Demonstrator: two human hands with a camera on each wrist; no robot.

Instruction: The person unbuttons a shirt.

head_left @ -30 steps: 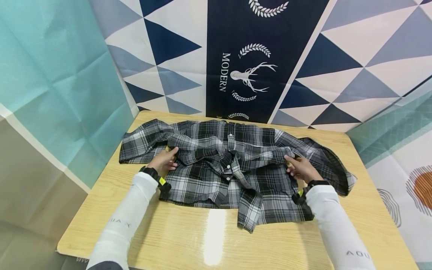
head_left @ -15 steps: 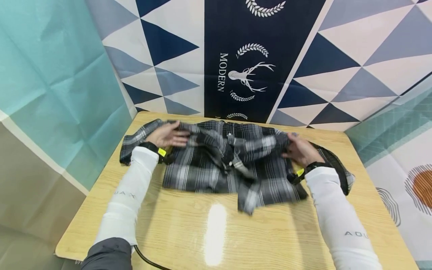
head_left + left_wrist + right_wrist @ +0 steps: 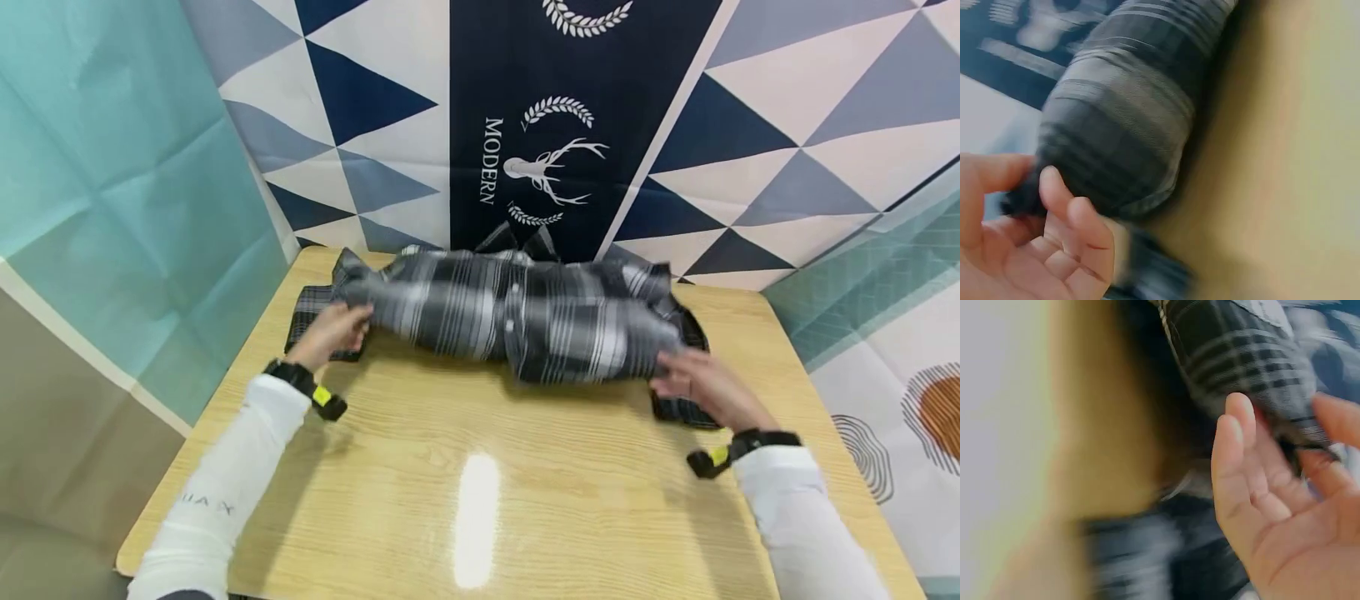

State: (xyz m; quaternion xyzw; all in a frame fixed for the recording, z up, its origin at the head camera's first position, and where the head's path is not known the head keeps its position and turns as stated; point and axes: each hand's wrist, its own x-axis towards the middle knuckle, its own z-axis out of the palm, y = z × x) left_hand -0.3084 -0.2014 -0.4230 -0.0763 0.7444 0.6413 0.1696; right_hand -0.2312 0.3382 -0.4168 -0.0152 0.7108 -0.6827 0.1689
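Note:
A grey, black and white plaid button-up shirt (image 3: 457, 304) stretches sideways across the back of the table, its middle bulging and blurred. White buttons run down its centre. My left hand (image 3: 330, 333) pinches the shirt's left edge between thumb and forefinger; in the left wrist view the other fingers (image 3: 1090, 228) curl loosely below the cloth. At the opposite edge my right hand (image 3: 708, 385) pinches the fabric, and the right wrist view shows its remaining fingers (image 3: 1230, 462) fairly straight. Parts of the sleeves lie on the table under and beyond both hands.
The light wood table (image 3: 390, 483) has a bright reflection at its front middle. Behind it stands a patterned cloth wall (image 3: 375, 108) with a deer print. A teal and beige sheet (image 3: 150, 208) hangs at the left, a patterned one (image 3: 885, 400) at the right.
The shirt's lower part has gone from lying toward the front to bunched at the back. My hands rose and swung away, then moved apart, spreading the edge. Collar points now stick up at the back.

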